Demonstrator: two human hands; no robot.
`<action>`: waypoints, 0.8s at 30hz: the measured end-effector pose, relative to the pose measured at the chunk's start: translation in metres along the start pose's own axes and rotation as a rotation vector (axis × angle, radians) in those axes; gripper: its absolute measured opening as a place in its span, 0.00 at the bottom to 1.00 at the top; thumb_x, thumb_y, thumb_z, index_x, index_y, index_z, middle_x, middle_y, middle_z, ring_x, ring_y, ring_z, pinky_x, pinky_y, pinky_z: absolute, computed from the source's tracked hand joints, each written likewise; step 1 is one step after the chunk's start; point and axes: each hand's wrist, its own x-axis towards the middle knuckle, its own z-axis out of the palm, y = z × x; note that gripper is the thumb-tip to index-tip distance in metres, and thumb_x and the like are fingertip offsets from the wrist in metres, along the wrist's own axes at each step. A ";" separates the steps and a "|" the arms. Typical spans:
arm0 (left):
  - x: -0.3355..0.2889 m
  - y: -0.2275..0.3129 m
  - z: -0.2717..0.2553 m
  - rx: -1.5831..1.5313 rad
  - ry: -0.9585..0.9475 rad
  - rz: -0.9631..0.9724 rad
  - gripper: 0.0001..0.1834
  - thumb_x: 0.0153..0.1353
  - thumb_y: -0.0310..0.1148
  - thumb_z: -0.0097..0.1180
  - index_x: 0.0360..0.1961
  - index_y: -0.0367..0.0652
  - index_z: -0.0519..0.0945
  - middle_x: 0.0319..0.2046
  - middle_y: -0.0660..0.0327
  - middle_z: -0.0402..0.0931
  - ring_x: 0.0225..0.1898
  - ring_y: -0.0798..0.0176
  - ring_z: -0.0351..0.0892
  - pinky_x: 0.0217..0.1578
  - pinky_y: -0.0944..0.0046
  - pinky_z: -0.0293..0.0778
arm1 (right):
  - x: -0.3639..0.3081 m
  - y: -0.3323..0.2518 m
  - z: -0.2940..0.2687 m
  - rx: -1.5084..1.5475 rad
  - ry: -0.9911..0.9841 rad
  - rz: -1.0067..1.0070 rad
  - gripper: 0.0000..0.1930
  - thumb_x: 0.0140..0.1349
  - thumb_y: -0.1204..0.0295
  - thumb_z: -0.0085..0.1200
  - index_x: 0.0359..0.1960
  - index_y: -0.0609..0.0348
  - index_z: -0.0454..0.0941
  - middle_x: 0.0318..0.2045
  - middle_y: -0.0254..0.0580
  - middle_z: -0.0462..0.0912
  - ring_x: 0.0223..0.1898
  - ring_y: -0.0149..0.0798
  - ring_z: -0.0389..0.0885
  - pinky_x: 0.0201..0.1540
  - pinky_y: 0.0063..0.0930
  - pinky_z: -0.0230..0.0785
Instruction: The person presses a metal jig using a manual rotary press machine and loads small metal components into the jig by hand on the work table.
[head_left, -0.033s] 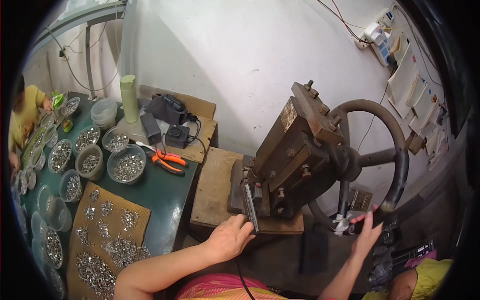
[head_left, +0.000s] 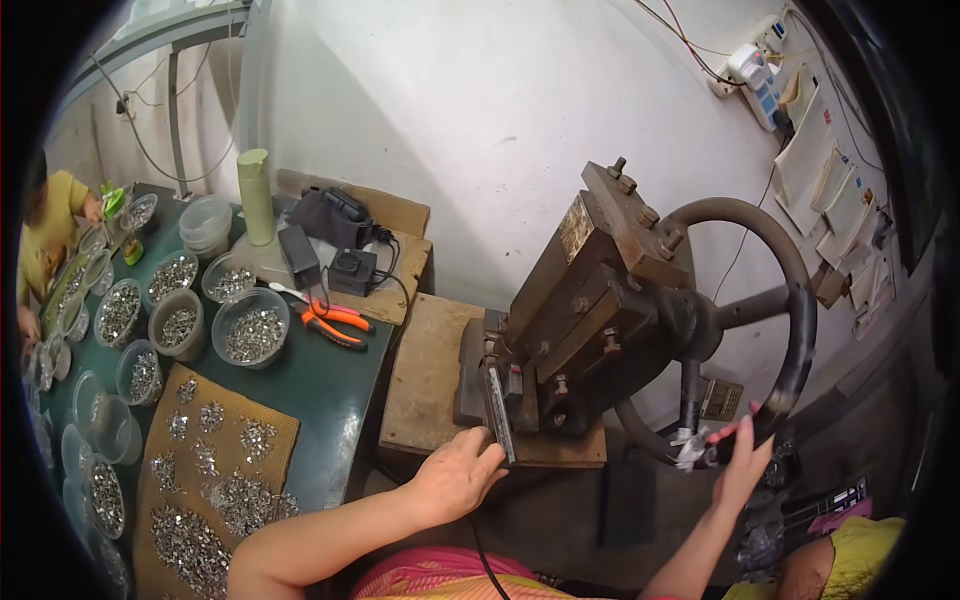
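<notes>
My left hand is closed on the lower end of a slim metal strip. The strip's upper end lies at the base of a dark, rusty hand press. On the press's right side is a large black handwheel. My right hand is closed at the lower right of the rim, its thumb and fingers partly hidden by it. Beside that hand, a whitish wrapping is tied round the wheel.
The press stands on a wooden board. On the green table are tubs of small metal parts, orange-handled pliers, a green bottle and cardboard with heaped parts. Another person in yellow sits far left.
The handwheel has turned slightly, its white wrapping shifting a little right and up. My right hand has moved slightly right with the rim; my left hand stays almost in place.
</notes>
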 end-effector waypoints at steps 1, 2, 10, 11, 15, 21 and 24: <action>0.000 -0.001 0.000 -0.006 -0.001 0.003 0.15 0.66 0.36 0.61 0.44 0.37 0.71 0.50 0.40 0.73 0.49 0.37 0.76 0.47 0.47 0.76 | 0.010 -0.014 -0.002 -0.050 -0.039 -0.035 0.20 0.72 0.71 0.52 0.60 0.70 0.70 0.32 0.41 0.79 0.25 0.33 0.80 0.33 0.29 0.75; 0.001 -0.002 -0.001 0.011 0.016 0.019 0.15 0.66 0.35 0.61 0.44 0.37 0.72 0.54 0.38 0.71 0.53 0.35 0.76 0.52 0.47 0.76 | 0.021 -0.026 -0.004 -0.038 -0.056 -0.022 0.20 0.72 0.70 0.53 0.61 0.68 0.70 0.34 0.43 0.80 0.25 0.34 0.81 0.30 0.28 0.76; 0.013 -0.040 -0.003 0.006 0.052 0.146 0.16 0.65 0.32 0.64 0.45 0.35 0.72 0.62 0.36 0.69 0.62 0.34 0.73 0.62 0.48 0.73 | 0.080 -0.064 -0.003 0.061 -0.189 0.079 0.20 0.72 0.64 0.55 0.59 0.64 0.72 0.28 0.34 0.77 0.18 0.23 0.74 0.19 0.20 0.71; 0.016 -0.043 -0.002 -0.002 0.049 0.142 0.16 0.65 0.32 0.64 0.45 0.35 0.72 0.62 0.36 0.69 0.62 0.34 0.73 0.62 0.48 0.73 | 0.083 -0.066 -0.001 0.068 -0.186 0.086 0.20 0.72 0.63 0.55 0.59 0.63 0.72 0.28 0.33 0.76 0.18 0.22 0.73 0.17 0.19 0.70; 0.032 -0.052 0.002 -0.062 0.037 0.112 0.14 0.68 0.34 0.60 0.44 0.35 0.71 0.63 0.35 0.69 0.64 0.35 0.71 0.64 0.48 0.71 | 0.094 -0.068 -0.002 0.061 -0.220 0.095 0.22 0.72 0.61 0.55 0.59 0.64 0.72 0.29 0.33 0.76 0.17 0.23 0.72 0.16 0.19 0.69; 0.045 -0.060 0.009 -0.114 0.039 0.076 0.13 0.69 0.34 0.58 0.43 0.36 0.70 0.64 0.34 0.68 0.67 0.34 0.68 0.66 0.47 0.68 | 0.098 -0.067 -0.006 0.077 -0.251 0.079 0.23 0.73 0.61 0.55 0.61 0.66 0.71 0.31 0.35 0.77 0.16 0.24 0.72 0.16 0.20 0.70; 0.048 -0.061 0.012 -0.138 0.051 0.066 0.13 0.69 0.33 0.58 0.43 0.36 0.70 0.64 0.34 0.68 0.68 0.34 0.67 0.66 0.47 0.68 | 0.098 -0.064 -0.009 0.117 -0.251 0.074 0.23 0.73 0.63 0.54 0.62 0.66 0.70 0.31 0.36 0.77 0.16 0.24 0.72 0.16 0.20 0.70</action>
